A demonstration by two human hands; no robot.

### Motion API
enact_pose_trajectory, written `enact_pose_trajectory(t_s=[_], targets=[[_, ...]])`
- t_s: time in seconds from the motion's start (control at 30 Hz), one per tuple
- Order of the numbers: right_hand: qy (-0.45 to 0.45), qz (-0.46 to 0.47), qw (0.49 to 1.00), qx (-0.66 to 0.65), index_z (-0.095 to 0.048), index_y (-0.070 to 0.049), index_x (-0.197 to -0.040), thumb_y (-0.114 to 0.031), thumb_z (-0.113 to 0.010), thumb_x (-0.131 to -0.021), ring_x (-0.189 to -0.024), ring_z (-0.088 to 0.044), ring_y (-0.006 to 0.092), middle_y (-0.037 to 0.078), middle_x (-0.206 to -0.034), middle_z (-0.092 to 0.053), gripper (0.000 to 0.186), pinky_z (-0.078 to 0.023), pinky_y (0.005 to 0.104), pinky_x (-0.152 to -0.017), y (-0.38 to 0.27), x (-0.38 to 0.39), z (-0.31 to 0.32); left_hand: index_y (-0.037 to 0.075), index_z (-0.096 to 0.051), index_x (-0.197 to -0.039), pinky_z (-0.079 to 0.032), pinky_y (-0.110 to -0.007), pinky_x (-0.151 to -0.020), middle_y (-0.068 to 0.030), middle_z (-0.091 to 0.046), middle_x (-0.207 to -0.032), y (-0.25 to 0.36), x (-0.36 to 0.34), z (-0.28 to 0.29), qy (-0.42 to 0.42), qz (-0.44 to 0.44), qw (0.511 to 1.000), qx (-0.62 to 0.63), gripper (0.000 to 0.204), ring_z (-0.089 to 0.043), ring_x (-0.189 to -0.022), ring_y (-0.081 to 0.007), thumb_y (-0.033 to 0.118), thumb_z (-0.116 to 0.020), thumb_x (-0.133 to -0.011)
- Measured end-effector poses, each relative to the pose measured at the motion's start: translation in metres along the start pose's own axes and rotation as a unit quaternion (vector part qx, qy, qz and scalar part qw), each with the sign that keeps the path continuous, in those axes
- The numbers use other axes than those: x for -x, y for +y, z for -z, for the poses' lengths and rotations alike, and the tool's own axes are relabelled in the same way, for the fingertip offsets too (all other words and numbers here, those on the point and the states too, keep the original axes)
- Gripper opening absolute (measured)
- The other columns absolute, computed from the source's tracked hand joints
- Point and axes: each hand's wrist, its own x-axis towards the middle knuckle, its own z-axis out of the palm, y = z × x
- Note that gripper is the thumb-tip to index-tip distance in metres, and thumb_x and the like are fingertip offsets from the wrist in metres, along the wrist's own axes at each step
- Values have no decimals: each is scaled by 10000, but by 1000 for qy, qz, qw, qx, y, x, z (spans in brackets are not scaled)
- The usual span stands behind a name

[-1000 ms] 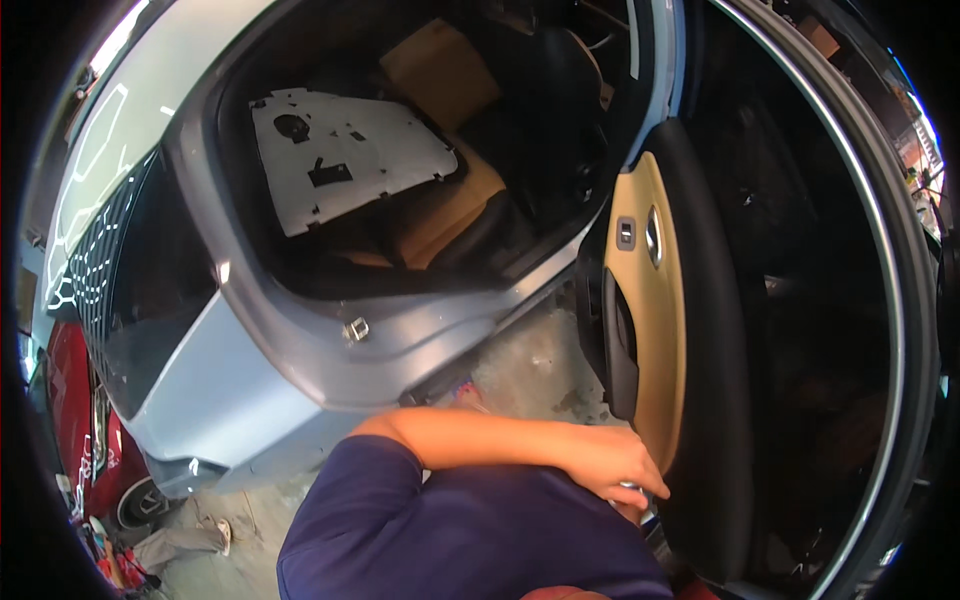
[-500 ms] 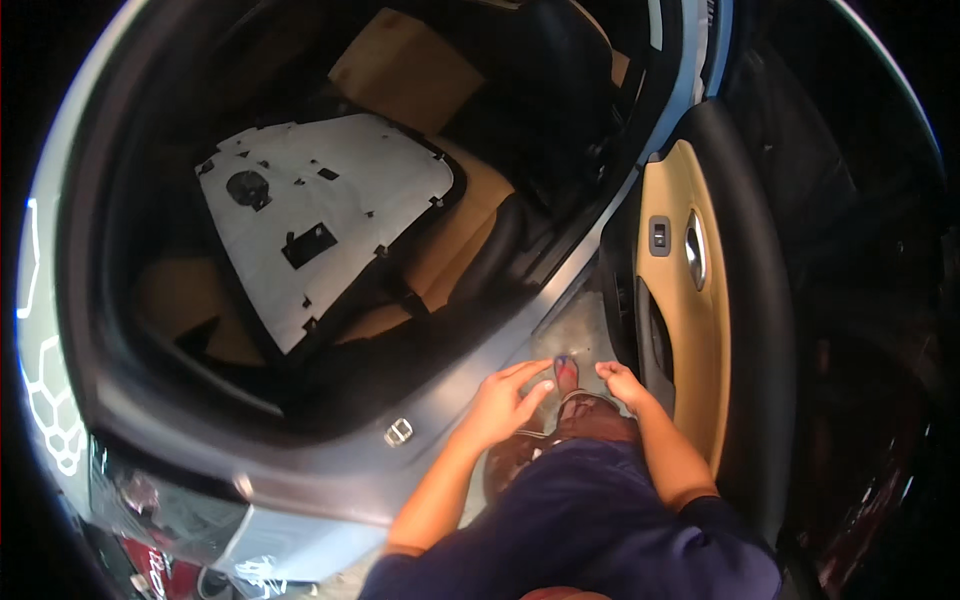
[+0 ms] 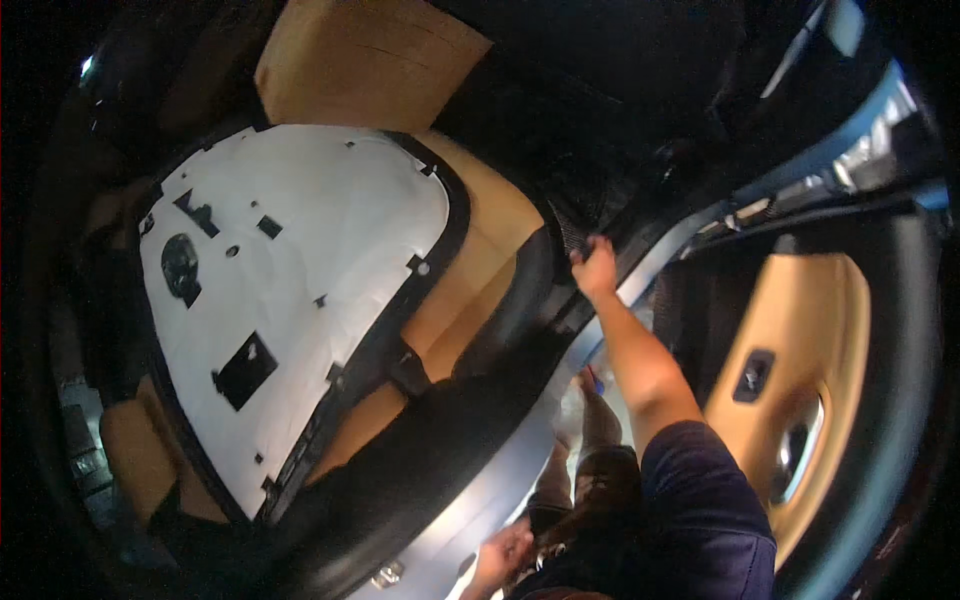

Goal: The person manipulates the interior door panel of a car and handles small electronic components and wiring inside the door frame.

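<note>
My right hand reaches forward into the car's door opening, by the dark sill trim beside the seat. Its fingers are bent; whatever they may hold is hidden. Low by my body is my left hand, near the metallic door sill, its fingers blurred and partly hidden. On the tan seat lies a loose door panel, its white backing facing up, with black edging, clips and cut-outs. Neither hand touches this panel.
At right the car door stands open, with a tan inner trim, a window switch and a chrome handle. A metal door striker sticks out at the lower left of the opening. Beyond the panel rises a tan seat back.
I have leaned into the car, so the panel looks larger and closer. My right hand has stretched forward from beside the door to the sill trim; my left hand has dropped back toward my body.
</note>
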Motion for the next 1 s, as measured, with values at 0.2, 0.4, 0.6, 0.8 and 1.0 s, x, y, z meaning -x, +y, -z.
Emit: enact_pose_trajectory(t_s=[0.2, 0.4, 0.6, 0.8, 1.0], targets=[[32, 45, 992, 115, -470, -76, -1359, -218, -776, -829, -1216, -551, 404, 192, -1267, -561, 628, -488, 493, -1016, 6, -146, -61, 12, -666, -1242, -508, -392, -988, -189, -698, -1220, 11, -64, -15, -48, 148, 986, 51, 371, -676, -1122, -283, 280, -661, -985], [69, 54, 980, 178, -498, -62, -1314, -206, -739, -875, -1130, -610, 393, 180, -1216, -597, 521, -523, 478, -934, 34, -209, -87, 12, -660, -1244, -506, -391, -992, -184, -692, -1235, 25, -106, -19, -41, 219, 972, 78, 360, -671, -1134, -278, 266, -655, -989], [228, 105, 967, 48, -566, -25, -1197, -164, -642, -929, -1077, -597, 431, 218, -1129, -601, 310, -497, 490, -919, 56, -215, -34, 12, -654, -1246, -505, -390, -996, -179, -687, -1249, 32, -106, -19, -45, 210, 972, 95, 349, -666, -1145, -273, 252, -648, -993], [263, 74, 962, -28, -582, 15, -1107, -202, -646, -952, -1045, -586, 468, 243, -1091, -621, 275, -480, 500, -883, 39, -119, 0, 12, -648, -1247, -504, -389, -1000, -174, -681, -1263, 34, -81, -19, -51, 173, 978, 106, 338, -661, -1157, -268, 239, -642, -996], [304, 13, 936, -179, -587, 31, -1103, -209, -683, -958, -931, -642, 329, 208, -1002, -656, 297, -498, 398, -868, 18, -24, 27, 12, -642, -1249, -503, -389, -1003, -169, -675, -1277, 37, -60, -13, -52, 105, 988, 103, 328, -656, -1168, -263, 225, -635, -1000]])
